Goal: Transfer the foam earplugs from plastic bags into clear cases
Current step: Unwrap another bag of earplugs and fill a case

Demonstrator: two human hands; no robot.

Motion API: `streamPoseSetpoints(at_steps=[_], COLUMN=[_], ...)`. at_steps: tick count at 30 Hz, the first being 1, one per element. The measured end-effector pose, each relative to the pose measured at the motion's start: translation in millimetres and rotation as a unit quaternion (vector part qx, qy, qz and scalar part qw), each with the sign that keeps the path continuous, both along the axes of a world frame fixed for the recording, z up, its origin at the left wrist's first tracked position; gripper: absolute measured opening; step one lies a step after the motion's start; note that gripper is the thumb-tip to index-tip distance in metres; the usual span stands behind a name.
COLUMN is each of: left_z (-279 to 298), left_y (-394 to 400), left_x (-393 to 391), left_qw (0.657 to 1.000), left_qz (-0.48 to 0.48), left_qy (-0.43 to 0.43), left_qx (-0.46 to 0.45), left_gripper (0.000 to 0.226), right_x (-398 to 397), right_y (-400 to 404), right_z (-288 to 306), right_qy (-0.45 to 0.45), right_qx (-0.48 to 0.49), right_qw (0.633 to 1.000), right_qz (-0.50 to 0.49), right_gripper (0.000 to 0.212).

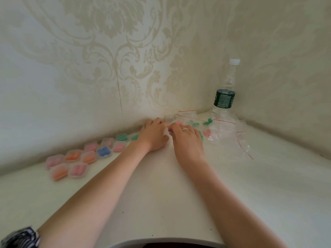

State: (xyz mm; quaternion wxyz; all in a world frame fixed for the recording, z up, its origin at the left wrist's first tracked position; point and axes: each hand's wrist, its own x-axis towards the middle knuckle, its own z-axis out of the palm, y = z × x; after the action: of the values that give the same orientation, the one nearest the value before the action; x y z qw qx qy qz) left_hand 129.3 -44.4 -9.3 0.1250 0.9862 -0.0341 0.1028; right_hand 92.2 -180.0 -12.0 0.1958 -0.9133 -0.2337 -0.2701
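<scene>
The white desk [250, 185] filled the lower view. A water bottle [224, 97] stood at two o'clock behind crumpled plastic bags [225, 127]. Filled clear cases [75, 161] lay at nine o'clock. Left hand [154, 136] and right hand [186, 140] met centrally, fingers curled; what they held couldn't be told.

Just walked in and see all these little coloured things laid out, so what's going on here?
A person is packing foam earplugs into small clear cases on a white table. Filled cases with pink, orange, blue and green plugs sit in rows at the left. Both hands, left hand and right hand, meet near the wall, working on something small that I cannot make out. Plastic bags, some with plugs inside, lie at the right beside a water bottle.
</scene>
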Motion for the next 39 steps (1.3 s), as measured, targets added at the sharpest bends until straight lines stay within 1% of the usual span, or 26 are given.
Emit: streamPoseSetpoints(at_steps=[3, 5, 9, 11, 13, 16, 17, 19, 21, 23, 24, 25, 26, 27, 28, 29, 30, 31, 32, 33, 34, 36, 37, 39], left_z=[-0.9, -3.9, -4.8, -2.3, -0.9, -1.4, -1.9, -1.8, -0.4, 2.5, 5.2, 7.2, 9.6, 12.2, 14.6, 17.3, 19.6, 21.4, 21.6, 21.4, 20.5, 18.0, 15.9, 11.3], left_y=[6.8, 11.0, 8.4, 3.2, -1.8, -6.5, -6.9, -6.1, -5.7, -4.7, -3.1, -1.2, 0.4, 1.5, 2.0, 0.8, -0.5, -0.3, 1.0, 2.7, 6.2, 14.2, 18.3, 25.4], left_x=[4.0, 4.4, -3.7, -5.5, -3.1, 3.7, 5.1, 5.5, 4.1, -3.0, -9.2, -16.3, -24.6, -32.4, -40.7, -50.0, -60.0, -70.6, -80.3, -89.8, -97.7, -112.0, -116.7, -123.0], left_qw=[1.0, 1.0, 0.999, 0.999, 0.999, 0.995, 0.994, 0.995, 0.996, 0.992, 0.987, 0.98, 0.968, 0.955, 0.934, 0.898, 0.852, 0.805, 0.778, 0.765, 0.763, 0.781, 0.792, 0.811], left_qz=[-0.003, -0.007, -0.016, -0.031, -0.038, -0.054, -0.057, -0.053, -0.037, -0.025, -0.018, -0.005, 0.013, 0.029, 0.04, 0.046, 0.05, 0.05, 0.047, 0.04, 0.033, 0.022, 0.021, 0.026], left_qy=[0.008, 0.003, -0.025, -0.022, -0.027, -0.08, -0.086, -0.077, -0.08, -0.117, -0.155, -0.201, -0.238, -0.248, -0.232, -0.19, -0.135, -0.087, -0.053, -0.031, -0.021, -0.022, -0.024, -0.026], left_qx=[-0.004, -0.002, 0.021, 0.029, 0.015, -0.024, -0.035, -0.036, 0.006, 0.047, 0.031, -0.016, -0.083, -0.163, -0.267, -0.393, -0.503, -0.584, -0.625, -0.642, -0.645, -0.624, -0.61, -0.584], left_gripper=[0.034, 0.032, 0.052, 0.054, 0.045, 0.022, 0.018, 0.016, 0.02, 0.022, 0.02, 0.019, 0.019, 0.019, 0.018, 0.015, 0.014, 0.012, 0.01, 0.007, 0.005, 0.008, 0.01, 0.011], right_x=[-0.7, -1.5, -2.9, -3.6, -3.0, -1.0, -0.5, -1.1, -2.3, -3.5, -3.6, -4.2, -5.1, -5.6, -6.5, -8.0, -8.7, -9.7, -10.1, -10.9, -12.8, -18.9, -21.9, -28.0], right_y=[-0.8, -0.6, -0.6, -0.5, -0.8, -2.5, -3.2, -3.6, -2.9, -2.7, -2.9, -3.1, -3.2, -2.9, -2.1, -0.6, 1.3, 3.6, 6.2, 8.6, 10.8, 13.3, 13.8, 15.1], right_z=[1.5, 1.7, 3.3, 3.2, 2.5, 1.3, 1.0, 1.5, 2.8, 4.5, 5.5, 6.5, 7.8, 8.8, 9.5, 10.1, 10.0, 10.2, 10.5, 10.5, 11.4, 14.3, 15.2, 16.0], right_qy=[0.017, 0.028, 0.038, 0.052, 0.065, 0.075, 0.075, 0.076, 0.079, 0.076, 0.07, 0.062, 0.054, 0.05, 0.057, 0.075, 0.103, 0.137, 0.169, 0.194, 0.215, 0.241, 0.244, 0.237], right_qx=[-0.016, -0.015, -0.008, -0.005, 0.014, 0.028, 0.032, 0.036, 0.044, 0.079, 0.114, 0.155, 0.194, 0.226, 0.252, 0.277, 0.301, 0.325, 0.346, 0.367, 0.386, 0.404, 0.397, 0.345], right_qw=[1.0, 1.0, 0.999, 0.999, 0.998, 0.997, 0.997, 0.996, 0.996, 0.994, 0.991, 0.986, 0.979, 0.973, 0.965, 0.957, 0.946, 0.932, 0.918, 0.904, 0.89, 0.874, 0.876, 0.897], right_qz=[-0.006, -0.005, -0.009, -0.009, -0.004, -0.007, -0.007, -0.008, -0.003, 0.003, 0.006, 0.01, 0.015, 0.024, 0.035, 0.05, 0.065, 0.081, 0.095, 0.105, 0.111, 0.12, 0.126, 0.141], right_gripper=[0.021, 0.021, 0.017, 0.019, 0.02, 0.021, 0.021, 0.022, 0.022, 0.022, 0.024, 0.025, 0.026, 0.026, 0.025, 0.024, 0.024, 0.027, 0.032, 0.038, 0.039, 0.038, 0.039, 0.036])
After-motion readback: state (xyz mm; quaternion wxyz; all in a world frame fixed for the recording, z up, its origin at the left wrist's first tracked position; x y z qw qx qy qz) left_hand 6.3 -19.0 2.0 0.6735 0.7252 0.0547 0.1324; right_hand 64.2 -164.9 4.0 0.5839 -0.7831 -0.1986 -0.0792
